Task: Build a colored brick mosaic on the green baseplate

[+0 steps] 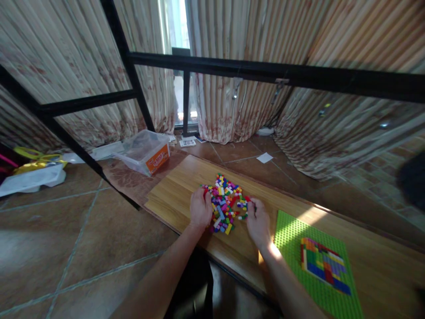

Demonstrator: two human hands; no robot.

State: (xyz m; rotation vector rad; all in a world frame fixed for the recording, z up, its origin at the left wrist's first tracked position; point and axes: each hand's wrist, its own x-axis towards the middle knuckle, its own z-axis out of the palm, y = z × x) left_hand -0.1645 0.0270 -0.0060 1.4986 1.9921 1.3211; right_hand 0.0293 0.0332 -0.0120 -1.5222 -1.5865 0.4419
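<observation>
A loose pile of small coloured toy bricks [223,201] lies on the wooden board. At the pile's left edge, my left hand [201,209] is closed, with a red brick showing at its fingertips. My right hand [258,223] is at the right side of the pile, fingers pinched together; a dark brick seems to be between thumb and finger, and a bit of red shows by the fingertips. To the right lies a green studded baseplate [287,223], carrying a flat block of multicoloured bricks [323,266] pressed together.
A clear plastic tub [141,148] with an orange label stands beyond the board's left end. The wooden board [175,186] runs long to the right. Black metal bars [212,64] cross in front of striped curtains [229,106]. Papers lie on the tiled floor [109,226] by the curtains.
</observation>
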